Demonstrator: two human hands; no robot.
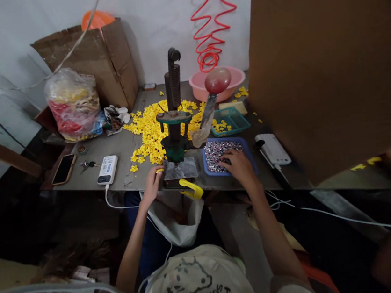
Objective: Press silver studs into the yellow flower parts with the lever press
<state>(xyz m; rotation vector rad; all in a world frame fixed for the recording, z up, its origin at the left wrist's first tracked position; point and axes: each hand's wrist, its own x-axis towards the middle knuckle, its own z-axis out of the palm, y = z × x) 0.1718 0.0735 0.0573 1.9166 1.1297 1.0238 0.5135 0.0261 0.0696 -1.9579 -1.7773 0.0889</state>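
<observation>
My left hand (153,180) is closed on a small yellow piece at the left edge of the base plate (180,169) of a green hand press (174,120). My right hand (238,164) rests palm down in a blue tray (209,166) full of small silvery parts, fingers curled into them; what they pinch is hidden. A heap of yellow plastic pieces (151,128) lies behind and left of the press. The press lever with a red knob (217,80) leans to the right.
A teal basket (236,119), pink basin (203,87), cardboard box (100,58), plastic bag (72,104), phone (64,168), keys (88,165), two power banks (108,169) (273,148) sit on the table. A yellow clamp (191,188) and white bag (176,221) hang at the front edge. A large brown board (329,56) blocks the right.
</observation>
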